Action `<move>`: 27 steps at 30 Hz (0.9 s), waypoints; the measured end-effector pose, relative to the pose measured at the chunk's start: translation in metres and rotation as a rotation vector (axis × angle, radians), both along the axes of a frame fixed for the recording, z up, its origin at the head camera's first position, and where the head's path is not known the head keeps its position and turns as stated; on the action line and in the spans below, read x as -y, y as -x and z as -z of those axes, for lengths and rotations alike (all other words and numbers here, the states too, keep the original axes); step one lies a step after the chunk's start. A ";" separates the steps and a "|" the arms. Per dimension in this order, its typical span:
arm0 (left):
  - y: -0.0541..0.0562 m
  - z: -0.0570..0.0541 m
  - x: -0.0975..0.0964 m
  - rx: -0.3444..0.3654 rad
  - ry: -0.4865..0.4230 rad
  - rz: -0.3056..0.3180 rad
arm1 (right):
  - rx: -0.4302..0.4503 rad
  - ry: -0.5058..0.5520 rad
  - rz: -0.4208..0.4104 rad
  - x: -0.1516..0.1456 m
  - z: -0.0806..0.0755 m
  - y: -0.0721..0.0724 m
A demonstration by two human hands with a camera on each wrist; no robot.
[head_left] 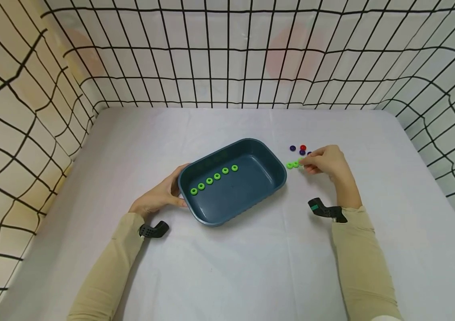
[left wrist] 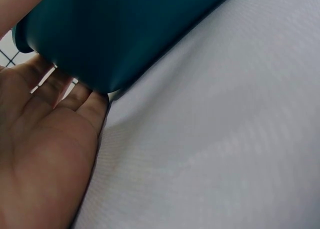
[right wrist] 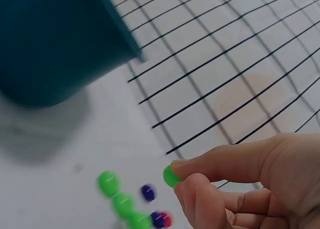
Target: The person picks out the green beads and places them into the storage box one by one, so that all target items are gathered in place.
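Observation:
A dark blue-green rectangular tub sits at an angle on the white table. Inside it, several green ring-shaped beads lie in a slanting row. My left hand grips the tub's left end, fingers along the end wall and thumb toward the near corner. In the left wrist view its fingers lie against the tub wall. Right of the tub, my right hand pinches a green bead between thumb and forefinger. More green beads lie in a short line on the table close by.
Dark purple beads and a red bead lie just behind the green ones, right of the tub. Black netting rises along the table's back and both sides. Each wrist wears a black device.

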State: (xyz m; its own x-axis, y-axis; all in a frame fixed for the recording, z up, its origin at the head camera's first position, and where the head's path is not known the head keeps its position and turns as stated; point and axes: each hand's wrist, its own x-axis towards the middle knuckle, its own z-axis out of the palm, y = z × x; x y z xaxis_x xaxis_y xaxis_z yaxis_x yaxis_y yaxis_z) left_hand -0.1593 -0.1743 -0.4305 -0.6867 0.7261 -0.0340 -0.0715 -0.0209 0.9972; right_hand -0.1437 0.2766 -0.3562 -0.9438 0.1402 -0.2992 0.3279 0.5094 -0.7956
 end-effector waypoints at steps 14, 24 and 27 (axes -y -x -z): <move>-0.001 0.000 0.001 -0.012 -0.009 0.018 | -0.114 -0.028 -0.157 0.069 -0.060 0.032; 0.003 0.002 0.001 -0.014 -0.022 0.040 | -0.038 -0.218 -0.450 0.159 -0.049 0.044; 0.003 0.001 0.001 -0.013 -0.017 0.045 | -0.055 -0.305 -0.585 0.189 -0.045 0.042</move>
State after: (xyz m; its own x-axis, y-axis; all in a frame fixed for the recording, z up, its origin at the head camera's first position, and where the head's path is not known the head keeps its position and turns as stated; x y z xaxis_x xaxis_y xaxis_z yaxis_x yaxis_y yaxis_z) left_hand -0.1626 -0.1754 -0.4315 -0.6539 0.7565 -0.0124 -0.0596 -0.0351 0.9976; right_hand -0.1857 0.0878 -0.3113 -0.9030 -0.3290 -0.2763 -0.1081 0.7964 -0.5951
